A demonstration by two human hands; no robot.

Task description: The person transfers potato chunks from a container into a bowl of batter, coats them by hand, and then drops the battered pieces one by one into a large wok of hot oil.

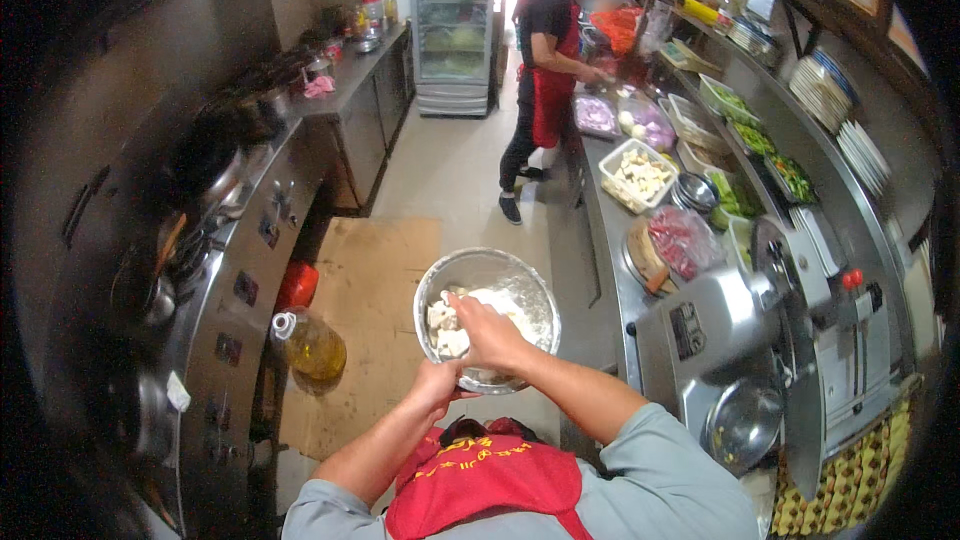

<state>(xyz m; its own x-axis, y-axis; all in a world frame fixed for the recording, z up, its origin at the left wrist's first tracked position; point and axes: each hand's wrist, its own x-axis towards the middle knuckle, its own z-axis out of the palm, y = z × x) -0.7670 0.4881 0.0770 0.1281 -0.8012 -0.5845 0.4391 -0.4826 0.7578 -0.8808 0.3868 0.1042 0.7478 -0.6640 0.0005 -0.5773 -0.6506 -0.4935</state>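
A metal bowl (480,268) is held in front of my apron, over the aisle between the counters. My left hand (437,388) grips its near rim from the left and below. Inside the bowl, my right hand (486,331) reaches over its near side, fingers among pale chunks (451,343) coated in white powder. More of the white powder (529,307) covers the bowl's right side. The right fingertips are partly sunk in the contents, so their hold on any chunk is unclear.
A co-worker (551,52) in a red apron stands at the right counter. A meat slicer (712,315) and a tub of pale chunks (637,172) sit there too. An oil jug (315,349) stands on floor cardboard (375,262) beside the left stove (225,300).
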